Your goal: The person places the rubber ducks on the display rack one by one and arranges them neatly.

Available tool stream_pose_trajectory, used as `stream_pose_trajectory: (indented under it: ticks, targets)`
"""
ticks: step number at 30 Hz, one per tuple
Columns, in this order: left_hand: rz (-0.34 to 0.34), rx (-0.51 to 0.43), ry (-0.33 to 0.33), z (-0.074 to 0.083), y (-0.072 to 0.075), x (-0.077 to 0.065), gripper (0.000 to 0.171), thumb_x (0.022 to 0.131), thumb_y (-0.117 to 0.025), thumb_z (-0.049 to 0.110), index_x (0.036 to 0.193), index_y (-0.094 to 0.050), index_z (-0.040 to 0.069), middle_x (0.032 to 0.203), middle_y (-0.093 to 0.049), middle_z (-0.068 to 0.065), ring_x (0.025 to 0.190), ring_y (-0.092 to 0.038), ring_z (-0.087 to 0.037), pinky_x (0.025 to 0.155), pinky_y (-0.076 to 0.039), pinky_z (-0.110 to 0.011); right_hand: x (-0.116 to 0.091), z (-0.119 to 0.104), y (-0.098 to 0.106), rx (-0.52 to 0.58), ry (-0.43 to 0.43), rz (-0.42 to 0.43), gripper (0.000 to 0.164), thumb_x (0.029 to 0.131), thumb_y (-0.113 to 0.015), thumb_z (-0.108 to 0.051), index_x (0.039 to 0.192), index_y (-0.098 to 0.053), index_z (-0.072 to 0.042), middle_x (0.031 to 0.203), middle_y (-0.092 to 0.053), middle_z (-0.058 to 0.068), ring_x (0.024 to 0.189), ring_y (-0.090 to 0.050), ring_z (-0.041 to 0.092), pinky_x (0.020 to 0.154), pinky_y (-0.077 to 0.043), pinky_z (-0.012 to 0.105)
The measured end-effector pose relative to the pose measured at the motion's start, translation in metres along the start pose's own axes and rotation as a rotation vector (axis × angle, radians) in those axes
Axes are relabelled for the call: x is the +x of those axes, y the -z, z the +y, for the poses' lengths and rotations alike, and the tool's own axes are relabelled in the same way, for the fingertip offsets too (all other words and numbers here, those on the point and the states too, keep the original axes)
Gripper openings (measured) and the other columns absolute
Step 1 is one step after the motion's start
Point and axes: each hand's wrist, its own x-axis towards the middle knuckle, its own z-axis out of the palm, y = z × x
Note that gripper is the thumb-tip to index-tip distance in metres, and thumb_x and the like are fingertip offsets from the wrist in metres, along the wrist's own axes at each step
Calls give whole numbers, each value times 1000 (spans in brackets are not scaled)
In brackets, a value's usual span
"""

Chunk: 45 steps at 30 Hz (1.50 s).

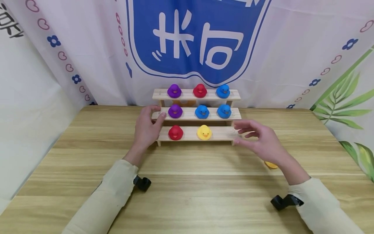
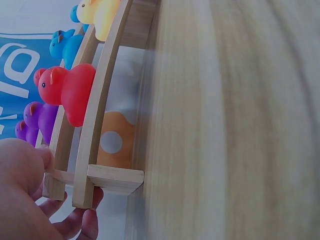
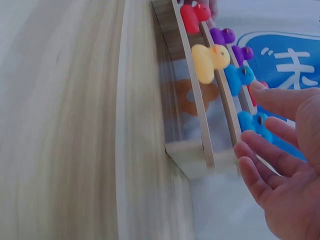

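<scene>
A three-tier wooden display rack (image 1: pixel 190 136) stands on the table, with rubber ducks on each tier. On the top tier are a purple duck (image 1: pixel 174 91), a red duck (image 1: pixel 200 91) and a blue duck (image 1: pixel 223 91). The middle tier bears a purple duck (image 1: pixel 175 111) and two blue ducks (image 1: pixel 202 112). A red duck (image 1: pixel 176 133) and a yellow duck (image 1: pixel 204 133) sit on the bottom tier. My left hand (image 1: pixel 148 126) grips the rack's left end, fingers curled around the board ends. Loosely bent, my right hand (image 1: pixel 260 136) hovers by the right end, holding nothing.
A small yellow item (image 1: pixel 271 165) lies on the table (image 1: pixel 187 195), partly hidden by my right wrist. Close behind the rack hangs a white curtain (image 1: pixel 102 65) with a blue emblem. A leaf-patterned wall (image 1: pixel 344 104) borders the right side.
</scene>
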Motion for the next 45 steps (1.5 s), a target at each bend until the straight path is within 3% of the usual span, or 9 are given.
stream_pose_trajectory:
  ticks: [4, 10, 15, 27, 33, 41, 45]
  targets:
    - [-2, -3, 5, 0, 0, 1, 45, 109, -60, 36, 143, -57, 6, 150, -55, -16, 105, -62, -34, 102, -52, -51, -8, 5, 12, -11, -3, 16, 48, 95, -82, -25, 140, -65, -16, 135, -72, 8, 114, -68, 19, 91, -56, 13]
    - [-3, -3, 5, -1, 0, 1, 45, 109, -60, 35, 143, -57, 6, 151, -55, -16, 114, -59, -35, 111, -48, -54, -18, 17, 27, 6, -26, 8, 46, 97, -80, -25, 140, -64, -16, 136, -70, 8, 113, -66, 9, 90, -55, 11]
    - [-4, -4, 7, -1, 1, 1, 45, 109, -60, 35, 143, -57, 6, 152, -54, -16, 109, -62, -35, 106, -52, -52, -25, 26, 36, 26, -40, 2, 45, 98, -78, -22, 139, -64, -12, 134, -69, 8, 111, -67, 5, 89, -57, 12]
    - [-6, 0, 11, 0, 0, 2, 44, 109, -60, 35, 142, -57, 6, 150, -55, -16, 105, -63, -35, 100, -54, -51, -45, 50, 56, 86, -142, -30, 47, 99, -77, -20, 142, -61, -14, 130, -69, -15, 114, -67, 4, 89, -56, 12]
    - [-10, -4, 14, 0, 1, 1, 45, 109, -59, 35, 142, -57, 6, 151, -55, -15, 104, -64, -35, 98, -55, -50, -55, 60, 65, 92, -181, -78, 50, 100, -76, -22, 146, -59, -11, 133, -69, -16, 116, -66, 2, 90, -57, 14]
    - [-11, -6, 14, 1, 1, 1, 44, 109, -59, 35, 142, -57, 5, 153, -54, -16, 118, -60, -36, 112, -48, -54, -65, 70, 74, 88, -242, -159, 52, 99, -77, -25, 146, -60, -13, 137, -68, -16, 118, -64, -2, 90, -59, 20]
    - [-11, -9, 13, 1, 1, 0, 44, 109, -60, 34, 142, -57, 5, 153, -53, -16, 119, -60, -36, 113, -48, -54, -68, 74, 75, 86, -253, -195, 51, 96, -79, -25, 143, -63, -14, 137, -67, -16, 119, -63, -4, 91, -60, 21]
